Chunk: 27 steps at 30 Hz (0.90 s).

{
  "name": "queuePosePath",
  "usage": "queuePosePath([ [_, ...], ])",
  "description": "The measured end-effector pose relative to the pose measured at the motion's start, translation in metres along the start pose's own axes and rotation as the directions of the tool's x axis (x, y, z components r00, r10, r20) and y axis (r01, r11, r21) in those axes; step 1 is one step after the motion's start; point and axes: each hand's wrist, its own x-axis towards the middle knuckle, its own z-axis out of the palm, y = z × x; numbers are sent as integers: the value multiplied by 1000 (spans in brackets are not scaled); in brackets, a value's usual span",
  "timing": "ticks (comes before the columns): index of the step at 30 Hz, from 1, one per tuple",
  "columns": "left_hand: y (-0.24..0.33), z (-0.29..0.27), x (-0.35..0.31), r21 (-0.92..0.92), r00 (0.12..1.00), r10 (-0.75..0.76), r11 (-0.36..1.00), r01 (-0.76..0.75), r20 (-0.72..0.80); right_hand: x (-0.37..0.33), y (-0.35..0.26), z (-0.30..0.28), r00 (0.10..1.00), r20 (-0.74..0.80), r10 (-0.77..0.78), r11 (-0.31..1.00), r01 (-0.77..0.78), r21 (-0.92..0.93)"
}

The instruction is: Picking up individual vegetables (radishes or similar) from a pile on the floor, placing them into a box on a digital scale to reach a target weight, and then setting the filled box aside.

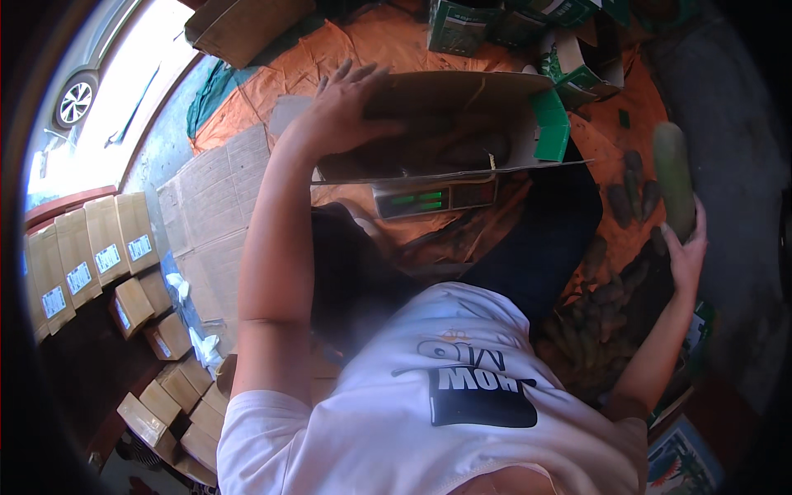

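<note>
My right hand (pixel 688 249) is closed around the lower end of a long, pale green gourd (pixel 674 161), which stands nearly upright at the right. My left hand (pixel 342 111) lies against the left end of an open cardboard box (pixel 429 87), fingers spread and thumb reaching over its inside. The box's shadowed interior holds a few dark, long shapes that are hard to make out. Just below the box, a scale (pixel 433 198) shows a lit green display. Dark, elongated vegetables (pixel 598 318) are heaped on the floor between my leg and right forearm.
An orange sheet (pixel 280 70) covers the floor. Green and white cartons (pixel 577 62) stand at the far side. Stacked brown boxes (pixel 107 239) line the left, beside flattened cardboard (pixel 214 194). Several more vegetables (pixel 633 186) lie left of the gourd.
</note>
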Motion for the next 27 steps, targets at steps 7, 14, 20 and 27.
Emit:
queuePosePath([
  [7, 21, -7, -18, 42, 969, 16, 999, -27, 246, 112, -172, 116, 580, 699, -418, 777, 627, -57],
  [14, 23, -11, -22, 63, 965, 24, 997, -42, 260, 144, -155, 283, 295, 955, 23, 668, 706, -234],
  [20, 24, -12, -23, 56, 966, 24, 998, -39, 256, 148, -126, 314, 147, 978, 148, 743, 636, -208],
  [27, 20, -9, -20, 104, 966, 18, 994, -46, 259, 155, -116, 292, 173, 984, -34, 803, 591, -77],
])
